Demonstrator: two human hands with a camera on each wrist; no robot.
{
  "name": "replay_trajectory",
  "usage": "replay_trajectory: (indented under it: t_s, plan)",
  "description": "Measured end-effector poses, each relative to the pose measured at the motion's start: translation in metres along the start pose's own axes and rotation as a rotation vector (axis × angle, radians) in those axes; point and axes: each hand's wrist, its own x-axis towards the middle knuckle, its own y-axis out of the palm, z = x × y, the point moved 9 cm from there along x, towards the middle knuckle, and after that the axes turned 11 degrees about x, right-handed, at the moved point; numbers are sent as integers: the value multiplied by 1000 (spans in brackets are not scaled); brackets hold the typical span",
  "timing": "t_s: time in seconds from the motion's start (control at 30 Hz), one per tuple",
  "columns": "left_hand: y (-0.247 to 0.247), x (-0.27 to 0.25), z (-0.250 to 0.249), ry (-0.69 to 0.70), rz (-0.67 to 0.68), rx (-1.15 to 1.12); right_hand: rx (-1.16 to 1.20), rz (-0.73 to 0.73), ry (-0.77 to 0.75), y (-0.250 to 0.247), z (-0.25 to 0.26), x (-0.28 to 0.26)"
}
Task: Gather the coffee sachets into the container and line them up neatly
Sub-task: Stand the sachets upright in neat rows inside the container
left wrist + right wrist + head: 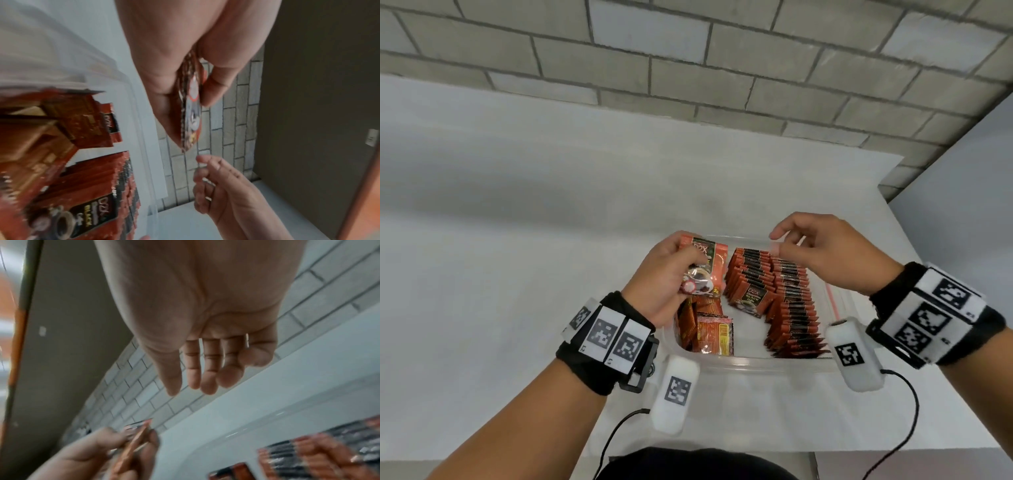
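A clear plastic container (739, 364) sits on the white table and holds rows of orange and black coffee sachets (787, 301). My left hand (664, 277) grips a small stack of sachets (702, 267) above the container's far left corner; the left wrist view shows the stack (190, 113) edge-on, pinched between thumb and fingers. My right hand (825, 250) hovers above the far right rows, fingers relaxed and holding nothing, its straight fingers (207, 369) plain in the right wrist view. Several loose sachets (705, 329) lie jumbled in the container's near left part.
The white table (517, 240) runs left and back to a grey brick wall (688, 68). A clear zip bag with a red strip (834, 301) lies against the container's right side. Cables trail from both wrists towards me.
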Motion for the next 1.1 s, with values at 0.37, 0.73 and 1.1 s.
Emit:
replay_trajectory:
  t_s: [0.37,0.73,1.1]
  plan:
    - [53,7,-13,-16,104,159,539,-113,-50,-5,7,-22]
    - [13,5,-14,-46,-66,366,239,-19,61,-2,-22,-11]
    - [-85,-18,15,-239,-257,500,-377,265,166,48,-59,11]
